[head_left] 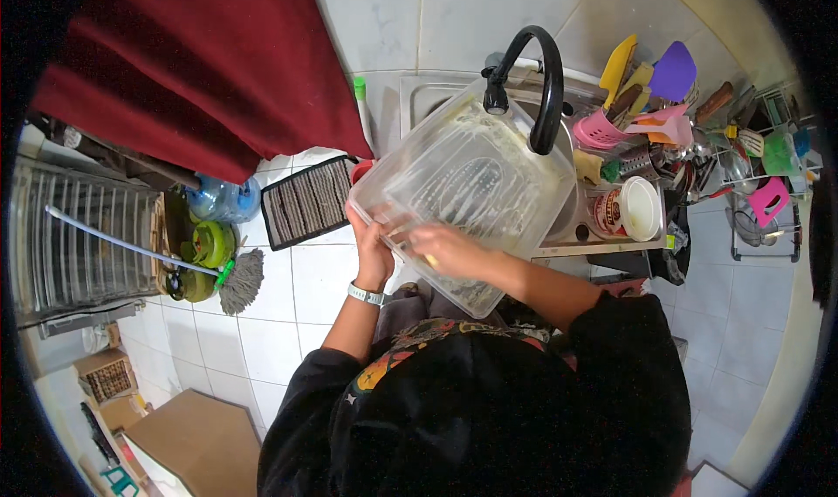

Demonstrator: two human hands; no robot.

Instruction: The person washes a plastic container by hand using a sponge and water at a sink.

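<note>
A large clear plastic container [476, 178], streaked with whitish suds, lies tilted across the sink [419, 104] with its near corner jutting toward my body. My left hand [374, 251] grips its left edge, fingers around the rim. Over the near part of the container is my right hand [452, 251], slightly blurred, its fingers closed on a small yellow piece [430, 260] that looks like a sponge; most of it is hidden by the fingers. The black faucet [552, 87] arches above the container, and no water stream shows.
Right of the sink stand a white tub [642, 209] and a pink basket [598, 130] of utensils, beside a crowded dish rack [742, 161]. To the left are a dark red curtain [218, 69], a striped mat [310, 200], a mop [242, 283] and a green gas cylinder [212, 244].
</note>
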